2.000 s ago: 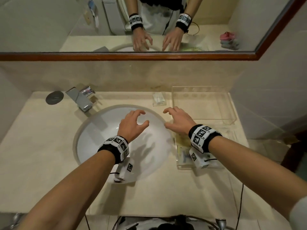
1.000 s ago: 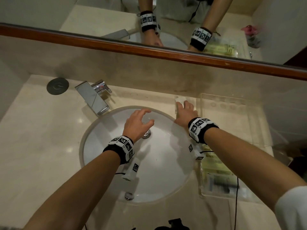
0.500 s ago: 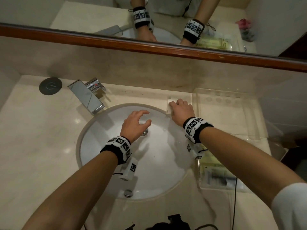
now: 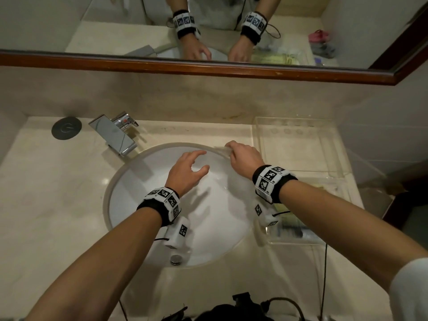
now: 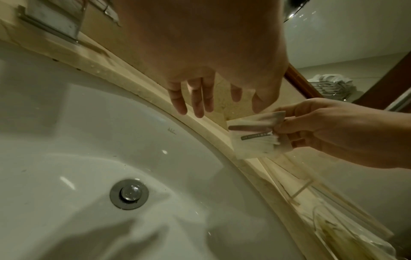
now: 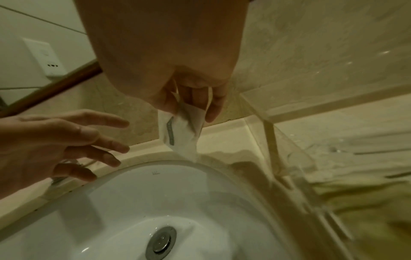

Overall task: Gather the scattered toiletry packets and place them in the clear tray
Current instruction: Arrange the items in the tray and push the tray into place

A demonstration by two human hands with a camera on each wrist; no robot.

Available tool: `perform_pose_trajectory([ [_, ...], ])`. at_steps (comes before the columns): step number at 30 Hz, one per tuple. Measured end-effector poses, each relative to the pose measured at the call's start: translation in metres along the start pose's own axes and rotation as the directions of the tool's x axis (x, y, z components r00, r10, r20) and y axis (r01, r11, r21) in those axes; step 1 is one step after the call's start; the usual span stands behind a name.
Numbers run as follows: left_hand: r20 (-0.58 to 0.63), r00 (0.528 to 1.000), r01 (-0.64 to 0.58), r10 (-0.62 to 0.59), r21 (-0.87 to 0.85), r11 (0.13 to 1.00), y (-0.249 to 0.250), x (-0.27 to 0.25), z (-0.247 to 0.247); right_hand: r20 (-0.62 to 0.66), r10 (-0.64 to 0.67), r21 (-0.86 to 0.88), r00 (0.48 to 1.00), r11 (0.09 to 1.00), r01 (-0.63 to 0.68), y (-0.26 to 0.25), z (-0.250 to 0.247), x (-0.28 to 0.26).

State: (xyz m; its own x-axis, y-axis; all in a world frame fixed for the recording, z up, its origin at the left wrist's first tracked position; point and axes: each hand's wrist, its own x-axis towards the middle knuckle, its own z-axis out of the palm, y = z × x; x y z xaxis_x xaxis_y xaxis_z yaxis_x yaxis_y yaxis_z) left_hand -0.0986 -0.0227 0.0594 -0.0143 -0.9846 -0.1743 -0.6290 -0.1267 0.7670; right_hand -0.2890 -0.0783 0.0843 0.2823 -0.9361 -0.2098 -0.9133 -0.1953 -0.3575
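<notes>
My right hand (image 4: 240, 155) pinches a white toiletry packet (image 4: 221, 151) by one end, lifted just above the far right rim of the sink. The packet (image 6: 181, 131) hangs down from the fingers, and it also shows as a white packet (image 5: 255, 135) with a grey stripe. My left hand (image 4: 187, 169) hovers over the basin with spread, relaxed fingers (image 5: 198, 100), holding nothing. A clear tray (image 4: 298, 144) stands on the counter at the back right, just right of the held packet. A second clear tray (image 4: 296, 237) nearer me holds several yellowish packets.
The white sink basin (image 4: 143, 193) fills the counter's middle, with its drain (image 5: 129, 194). A chrome tap (image 4: 115, 135) and a round grey disc (image 4: 66, 127) sit at the back left. A wood-framed mirror (image 4: 208, 66) runs along the wall.
My right hand has closed on the packet by the sink rim and lifted it off the counter. The left hand stays over the basin.
</notes>
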Motion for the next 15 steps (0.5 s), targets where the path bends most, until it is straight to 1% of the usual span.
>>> perform_pose_trajectory([
  [5, -0.002, 0.999, -0.036, 0.036, 0.013, 0.999, 0.022, -0.012, 0.007, 0.065, -0.015, 0.146, 0.998, 0.989, 0.005, 0.008, -0.01, -0.026],
  [9, 0.053, 0.998, -0.043, 0.044, -0.01, 0.999, 0.035, -0.019, 0.017, 0.078, -0.048, 0.272, 0.996, 0.962, 0.025, 0.017, -0.019, -0.049],
  [12, 0.091, 0.995, -0.054, 0.048, 0.067, 0.996, 0.048, -0.024, 0.026, 0.085, -0.039, 0.364, 0.996, 0.932, 0.005, 0.026, -0.025, -0.066],
  [15, 0.114, 0.993, -0.051, 0.039, 0.103, 0.993, 0.06, -0.032, 0.036, 0.089, -0.028, 0.39, 0.996, 0.921, -0.009, 0.036, -0.032, -0.082],
])
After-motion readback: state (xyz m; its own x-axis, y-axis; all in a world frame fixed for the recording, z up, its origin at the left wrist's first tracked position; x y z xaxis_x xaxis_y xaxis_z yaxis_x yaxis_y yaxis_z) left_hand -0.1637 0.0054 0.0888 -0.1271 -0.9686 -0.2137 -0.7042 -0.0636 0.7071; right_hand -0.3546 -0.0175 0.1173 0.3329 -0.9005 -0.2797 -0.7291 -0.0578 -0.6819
